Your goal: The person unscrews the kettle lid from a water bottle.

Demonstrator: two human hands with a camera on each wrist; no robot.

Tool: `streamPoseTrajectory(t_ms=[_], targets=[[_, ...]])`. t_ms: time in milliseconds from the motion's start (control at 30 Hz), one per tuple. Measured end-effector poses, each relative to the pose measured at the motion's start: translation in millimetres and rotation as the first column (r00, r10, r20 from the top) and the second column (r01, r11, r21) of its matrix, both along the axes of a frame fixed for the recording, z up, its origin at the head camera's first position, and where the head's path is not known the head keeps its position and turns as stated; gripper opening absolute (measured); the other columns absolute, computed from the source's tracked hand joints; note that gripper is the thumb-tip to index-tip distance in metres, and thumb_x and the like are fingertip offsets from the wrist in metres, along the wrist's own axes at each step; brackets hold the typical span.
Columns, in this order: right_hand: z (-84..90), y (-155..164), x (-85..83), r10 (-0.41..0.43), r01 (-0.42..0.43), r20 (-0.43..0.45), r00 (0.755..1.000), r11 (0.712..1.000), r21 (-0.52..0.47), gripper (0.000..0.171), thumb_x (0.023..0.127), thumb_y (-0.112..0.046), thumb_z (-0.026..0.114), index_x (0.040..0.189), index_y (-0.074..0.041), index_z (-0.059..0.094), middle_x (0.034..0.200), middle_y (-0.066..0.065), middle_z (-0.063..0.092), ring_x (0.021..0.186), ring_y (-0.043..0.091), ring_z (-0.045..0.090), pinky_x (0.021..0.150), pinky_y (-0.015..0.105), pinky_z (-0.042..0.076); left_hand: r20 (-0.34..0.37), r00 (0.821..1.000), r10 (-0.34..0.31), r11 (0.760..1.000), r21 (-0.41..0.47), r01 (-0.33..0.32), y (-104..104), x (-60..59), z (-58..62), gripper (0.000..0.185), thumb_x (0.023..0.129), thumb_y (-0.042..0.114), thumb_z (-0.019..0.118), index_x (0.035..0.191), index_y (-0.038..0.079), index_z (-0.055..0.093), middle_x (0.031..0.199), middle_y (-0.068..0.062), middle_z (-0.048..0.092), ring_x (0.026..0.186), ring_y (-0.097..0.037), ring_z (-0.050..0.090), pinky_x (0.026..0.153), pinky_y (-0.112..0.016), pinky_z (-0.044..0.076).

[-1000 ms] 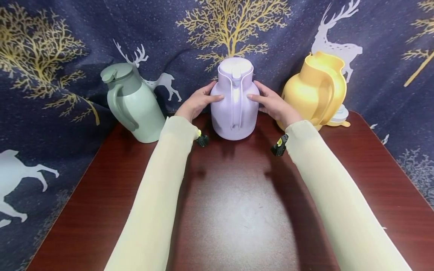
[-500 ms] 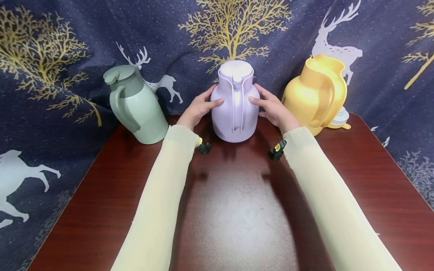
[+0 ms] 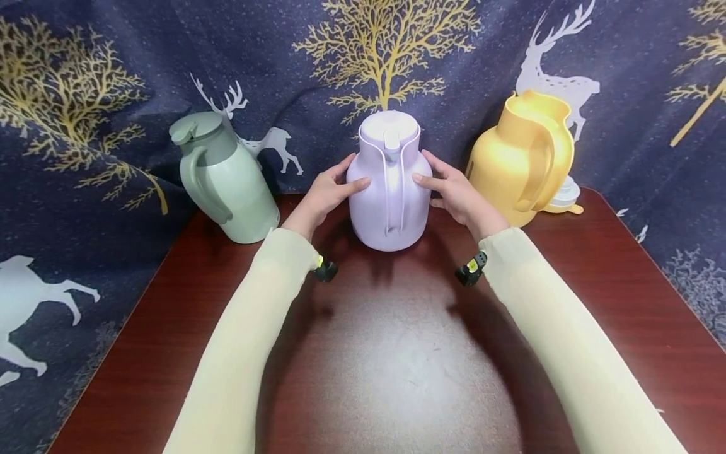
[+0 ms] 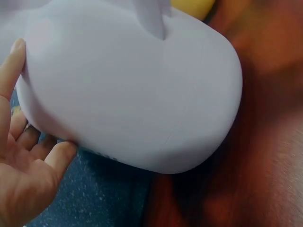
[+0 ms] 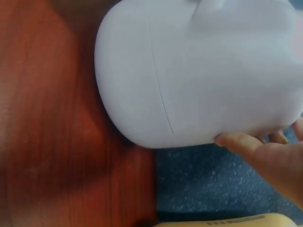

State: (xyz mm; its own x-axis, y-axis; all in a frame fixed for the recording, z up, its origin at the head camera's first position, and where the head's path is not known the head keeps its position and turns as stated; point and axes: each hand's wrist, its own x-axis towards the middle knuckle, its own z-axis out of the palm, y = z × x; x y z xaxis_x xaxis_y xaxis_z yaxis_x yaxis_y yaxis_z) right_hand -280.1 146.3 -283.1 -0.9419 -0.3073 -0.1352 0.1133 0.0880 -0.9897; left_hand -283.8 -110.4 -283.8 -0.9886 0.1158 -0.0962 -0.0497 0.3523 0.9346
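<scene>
A lilac lidded jug (image 3: 388, 195) stands upright on the dark red table (image 3: 397, 366), its handle turned toward me. My left hand (image 3: 331, 188) holds its left flank, thumb on the front and fingers round the back. My right hand (image 3: 454, 186) holds the opposite flank the same way. In the left wrist view the jug (image 4: 132, 94) fills the frame, with my left hand (image 4: 23, 179) along its lower side. The right wrist view shows the jug's base (image 5: 203, 71) on the table and the fingers (image 5: 241, 141) of my right hand against it.
A green lidded jug (image 3: 227, 183) stands at the back left. At the back right is a yellow jug (image 3: 522, 164) without a lid, with a pale lid (image 3: 564, 195) behind it. A dark blue curtain (image 3: 113, 63) with gold trees hangs behind the table.
Both hands have drawn the lilac jug a little toward me along the table. The green and yellow jugs have stayed where they were.
</scene>
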Motion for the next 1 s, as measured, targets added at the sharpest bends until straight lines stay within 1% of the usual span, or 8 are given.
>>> streamPoseTrajectory(t_ms=[100,167,367,467,600,800,933,1000], targets=[[0.0,-1,8.5,0.003,-0.003,-0.015,1.0,1.0,0.023,0.072,0.098,-0.022,0.058,0.158,-0.03,0.019,0.167,0.007,0.015,0.151,0.029,0.025,0.12,0.058,0.026,-0.023,1.0,-0.012,1.0,-0.001,0.012,-2,10.4,-0.5,0.079,0.088,0.038,0.074,0.154,0.032,0.032,0.164,-0.001,0.027,0.152,-0.018,0.027,0.122,-0.036,0.031],[-0.2,-1,14.7,0.005,-0.004,-0.021,1.0,1.0,0.021,0.071,0.099,-0.021,0.057,0.159,-0.028,0.019,0.167,0.008,0.016,0.15,0.029,0.026,0.12,0.058,0.027,-0.032,0.999,-0.027,1.0,0.004,0.027,-3,17.3,-0.4,0.079,0.089,0.036,0.073,0.155,0.031,0.031,0.165,-0.001,0.026,0.152,-0.018,0.026,0.121,-0.038,0.032],[-1.9,0,34.0,0.014,-0.013,-0.029,0.999,1.0,0.017,0.073,0.099,-0.019,0.057,0.159,-0.026,0.016,0.166,0.01,0.018,0.15,0.029,0.026,0.119,0.059,0.027,-0.031,0.998,-0.06,0.998,0.014,0.061,-5,36.4,-1.1,0.079,0.089,0.034,0.073,0.155,0.03,0.031,0.165,-0.002,0.026,0.152,-0.02,0.027,0.12,-0.04,0.034],[-2.2,1,44.8,0.006,-0.004,-0.037,0.999,0.999,0.04,0.074,0.099,-0.021,0.058,0.159,-0.026,0.016,0.166,0.011,0.02,0.149,0.029,0.028,0.118,0.058,0.029,-0.046,0.996,-0.073,0.997,0.029,0.075,-5,44.6,-2.9,0.078,0.089,0.031,0.073,0.155,0.027,0.031,0.164,-0.002,0.028,0.151,-0.02,0.029,0.12,-0.04,0.034],[-3.5,2,59.7,-0.008,0.013,-0.058,0.998,0.997,0.075,0.074,0.098,-0.023,0.06,0.159,-0.026,0.018,0.164,0.011,0.023,0.147,0.029,0.031,0.116,0.057,0.033,-0.068,0.994,-0.083,0.996,0.025,0.085,-6,55.8,-5.9,0.077,0.089,0.03,0.073,0.155,0.026,0.032,0.163,-0.002,0.03,0.15,-0.02,0.03,0.119,-0.039,0.035],[-7.6,3,80.9,-0.011,0.026,-0.117,0.993,0.992,0.124,0.074,0.097,-0.024,0.061,0.158,-0.025,0.02,0.165,0.009,0.022,0.143,0.028,0.034,0.113,0.055,0.038,-0.06,0.995,-0.081,0.997,-0.012,0.08,-9,75.9,-7.2,0.078,0.088,0.034,0.074,0.154,0.031,0.033,0.163,0.0,0.031,0.151,-0.019,0.03,0.119,-0.041,0.035],[-9.6,3,94.1,-0.007,0.036,-0.17,0.985,0.985,0.168,0.073,0.096,-0.026,0.062,0.158,-0.026,0.023,0.164,0.007,0.023,0.144,0.025,0.032,0.111,0.053,0.041,-0.062,0.995,-0.08,0.997,-0.03,0.078,-12,90.7,-6.1,0.078,0.087,0.036,0.075,0.153,0.032,0.034,0.162,0.001,0.032,0.151,-0.02,0.03,0.119,-0.042,0.035],[-11.1,4,100.3,-0.008,0.054,-0.213,0.977,0.975,0.215,0.072,0.096,-0.028,0.063,0.157,-0.026,0.025,0.164,0.007,0.024,0.147,0.024,0.028,0.116,0.052,0.036,-0.064,0.995,-0.079,0.996,-0.033,0.077,-12,97.8,-5.8,0.078,0.086,0.035,0.076,0.153,0.032,0.035,0.162,0.001,0.033,0.15,-0.021,0.032,0.119,-0.043,0.036]])
